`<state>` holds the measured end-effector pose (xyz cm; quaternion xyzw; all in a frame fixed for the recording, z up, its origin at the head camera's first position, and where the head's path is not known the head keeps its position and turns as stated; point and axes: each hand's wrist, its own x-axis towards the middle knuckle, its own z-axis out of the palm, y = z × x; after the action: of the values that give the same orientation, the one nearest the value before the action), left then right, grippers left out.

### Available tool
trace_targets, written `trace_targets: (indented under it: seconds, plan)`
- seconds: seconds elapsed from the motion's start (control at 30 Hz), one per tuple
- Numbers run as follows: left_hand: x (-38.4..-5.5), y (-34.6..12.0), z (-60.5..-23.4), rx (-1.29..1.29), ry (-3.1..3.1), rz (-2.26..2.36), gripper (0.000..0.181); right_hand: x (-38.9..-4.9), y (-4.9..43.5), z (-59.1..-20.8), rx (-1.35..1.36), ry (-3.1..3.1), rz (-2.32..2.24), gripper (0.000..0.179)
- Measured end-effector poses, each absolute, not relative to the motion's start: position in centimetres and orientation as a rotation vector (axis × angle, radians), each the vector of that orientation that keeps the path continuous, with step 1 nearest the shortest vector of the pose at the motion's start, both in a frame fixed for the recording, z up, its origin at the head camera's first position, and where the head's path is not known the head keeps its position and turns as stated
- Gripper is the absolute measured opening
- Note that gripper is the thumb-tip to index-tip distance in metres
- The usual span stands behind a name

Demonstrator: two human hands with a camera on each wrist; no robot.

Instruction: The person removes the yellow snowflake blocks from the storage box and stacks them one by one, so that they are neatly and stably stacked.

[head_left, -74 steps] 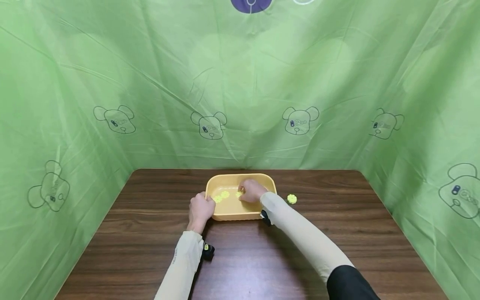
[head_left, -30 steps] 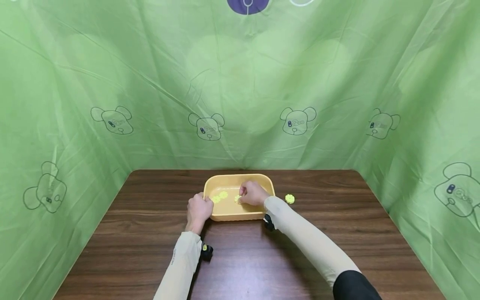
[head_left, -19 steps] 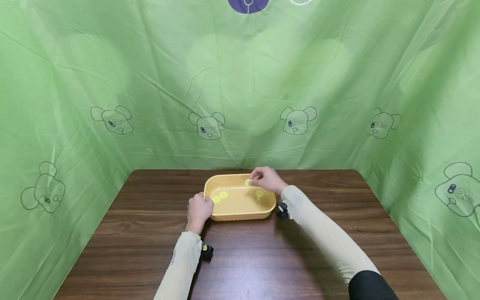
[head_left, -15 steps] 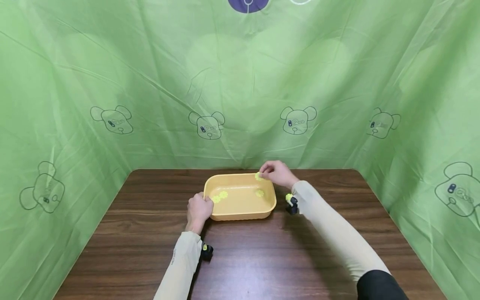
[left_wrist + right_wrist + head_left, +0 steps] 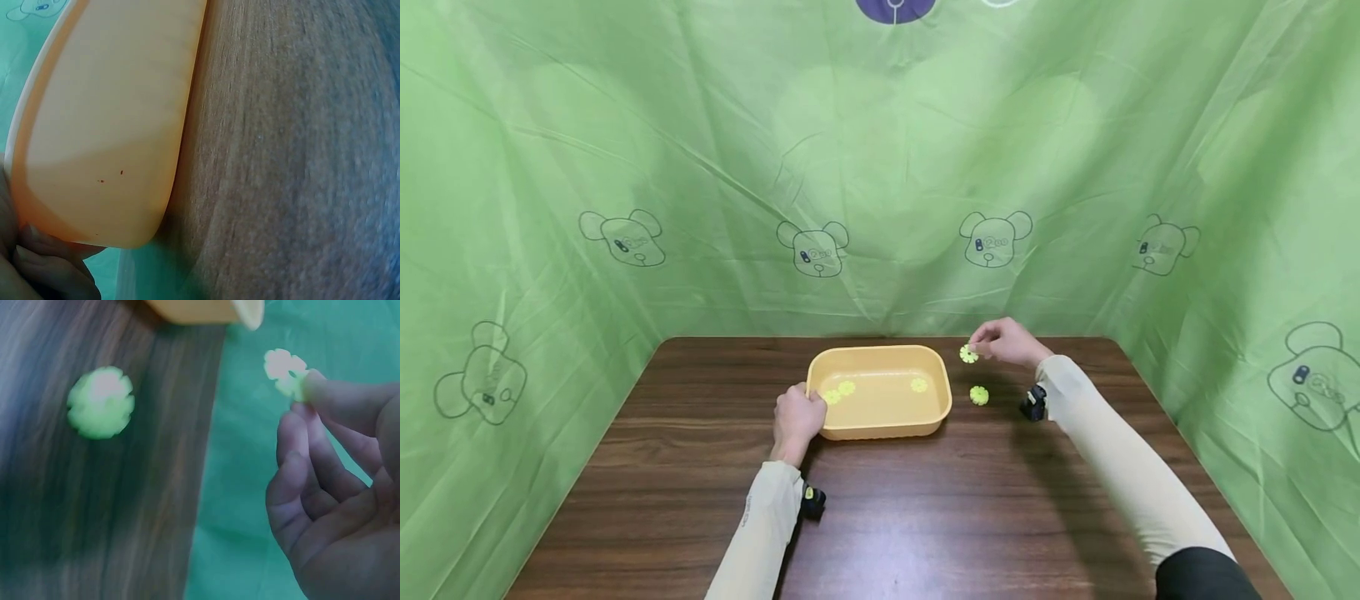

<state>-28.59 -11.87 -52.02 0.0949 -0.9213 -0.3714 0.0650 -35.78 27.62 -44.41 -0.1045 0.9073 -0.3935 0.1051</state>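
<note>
My left hand (image 5: 797,417) grips the left rim of a shallow, yellow rectangular bin (image 5: 880,432); its fingertips curl at the wall in the left wrist view. To the right of the bin, my right hand (image 5: 1011,342) pinches a yellow-green interlocking disc (image 5: 284,372) between thumb and fingers, held in the air. That disc is flower-shaped with notches round its edge. Below it on the table lies another such disc (image 5: 979,396), thick-looking, perhaps stacked; I cannot tell. Inside the bin, one disc (image 5: 919,385) lies at the right and a couple of discs (image 5: 846,388) at the left.
The dark wood-grain table (image 5: 880,517) carries the bin near its back edge. Green cloth (image 5: 887,167) printed with bear heads hangs behind and at both sides. A small black wrist camera (image 5: 1034,403) is strapped to the right sleeve, another wrist camera (image 5: 813,502) to the left.
My right hand has lifted a disc out of the bin and moved right, past its rim, to above the table. One disc shows at the bin's right. My left hand keeps its grip.
</note>
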Motion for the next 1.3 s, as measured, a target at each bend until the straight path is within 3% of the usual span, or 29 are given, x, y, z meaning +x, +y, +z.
trace_targets:
  seconds: [0.43, 1.3]
  plan:
    - [-28.6, -11.8, -51.9, 0.289, -2.778, -1.114, 0.026, -35.0, 29.4, -48.4, -0.272, 2.497, -1.088, 0.013]
    - [-28.5, -11.8, -51.9, 0.302, -2.777, -1.117, 0.027, -34.6, 29.5, -50.5, -0.194, 2.472, -1.112, 0.014]
